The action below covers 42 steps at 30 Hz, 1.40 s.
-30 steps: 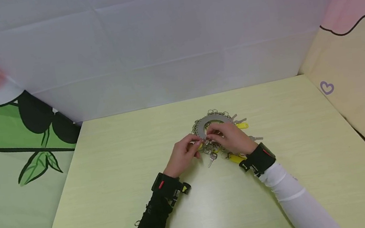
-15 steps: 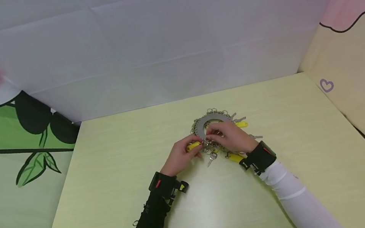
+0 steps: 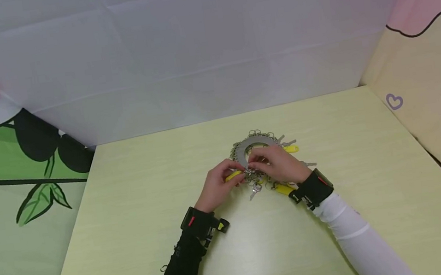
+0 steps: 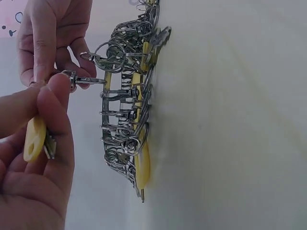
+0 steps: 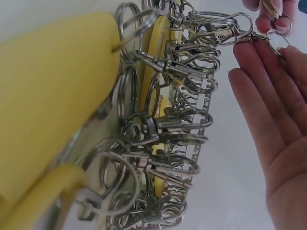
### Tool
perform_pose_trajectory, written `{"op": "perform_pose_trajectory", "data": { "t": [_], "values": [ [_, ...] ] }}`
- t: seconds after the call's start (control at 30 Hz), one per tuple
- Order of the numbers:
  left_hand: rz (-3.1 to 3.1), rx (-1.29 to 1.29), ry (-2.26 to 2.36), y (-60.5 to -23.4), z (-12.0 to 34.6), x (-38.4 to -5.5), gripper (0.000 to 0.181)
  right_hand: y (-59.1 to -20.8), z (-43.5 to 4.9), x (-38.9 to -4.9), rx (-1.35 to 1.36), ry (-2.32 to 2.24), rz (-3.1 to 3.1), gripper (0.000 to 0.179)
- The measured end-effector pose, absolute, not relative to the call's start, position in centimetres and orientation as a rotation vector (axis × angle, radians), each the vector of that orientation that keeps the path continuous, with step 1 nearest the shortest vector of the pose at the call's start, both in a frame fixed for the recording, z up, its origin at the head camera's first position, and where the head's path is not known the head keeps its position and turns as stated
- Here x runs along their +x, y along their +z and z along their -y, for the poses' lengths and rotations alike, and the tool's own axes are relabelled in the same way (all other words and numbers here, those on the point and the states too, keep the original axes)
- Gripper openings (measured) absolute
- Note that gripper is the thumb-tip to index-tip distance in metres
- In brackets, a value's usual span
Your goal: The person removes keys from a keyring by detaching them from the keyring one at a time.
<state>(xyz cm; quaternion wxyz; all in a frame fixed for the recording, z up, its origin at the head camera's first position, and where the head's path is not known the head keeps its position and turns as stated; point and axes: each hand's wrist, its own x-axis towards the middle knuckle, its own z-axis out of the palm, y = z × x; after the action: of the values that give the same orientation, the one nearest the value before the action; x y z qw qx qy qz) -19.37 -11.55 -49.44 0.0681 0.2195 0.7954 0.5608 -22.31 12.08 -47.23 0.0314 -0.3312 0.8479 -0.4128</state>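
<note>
A flat grey ring (image 3: pixel 240 154), hung all round with metal snap hooks, split rings, keys and yellow key tags, stands at both hands. My left hand (image 3: pixel 219 183) holds a yellow key tag (image 4: pixel 34 140) with a key (image 4: pixel 50 145) beside it, thumb and fingers around them. At the ring's near edge, my right hand (image 3: pixel 278 165) pinches a split ring (image 5: pixel 277 43) at the end of a swivel snap hook (image 4: pixel 84 80). That hook reaches to the grey ring's edge in the left wrist view. Fingertips of both hands almost meet there.
Below the hands a loose-hanging key (image 3: pixel 256 190) lies on the pale wooden table (image 3: pixel 159 182). More yellow tags (image 3: pixel 284 189) and keys (image 3: pixel 308 164) spread to the right of the ring. A white cloth wall (image 3: pixel 193 57) rises behind the table's far edge.
The yellow key tag has come out into view between my left fingers, then turned to show a narrower side. My right hand has stayed nearly in place.
</note>
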Motion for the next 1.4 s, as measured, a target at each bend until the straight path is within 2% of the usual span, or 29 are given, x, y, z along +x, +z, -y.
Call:
{"op": "perform_pose_trajectory", "data": {
  "t": [0.33, 0.67, 1.4],
  "values": [
    [-2.387, 0.654, 1.68, -49.46, 11.67, -19.39, 0.036, -47.12, -11.97, -22.28, -1.015, -1.282, -2.602, 0.005],
    [-2.384, 0.63, 1.65, -49.36, 11.54, -19.25, 0.024, -47.05, -11.98, -22.23, -1.014, -1.261, -2.608, 0.005],
    [-2.287, 0.379, 1.734, -49.11, 11.2, -19.25, 0.022, -47.2, -11.82, -22.29, -1.013, -1.257, -2.621, 0.004]
  ]
}}
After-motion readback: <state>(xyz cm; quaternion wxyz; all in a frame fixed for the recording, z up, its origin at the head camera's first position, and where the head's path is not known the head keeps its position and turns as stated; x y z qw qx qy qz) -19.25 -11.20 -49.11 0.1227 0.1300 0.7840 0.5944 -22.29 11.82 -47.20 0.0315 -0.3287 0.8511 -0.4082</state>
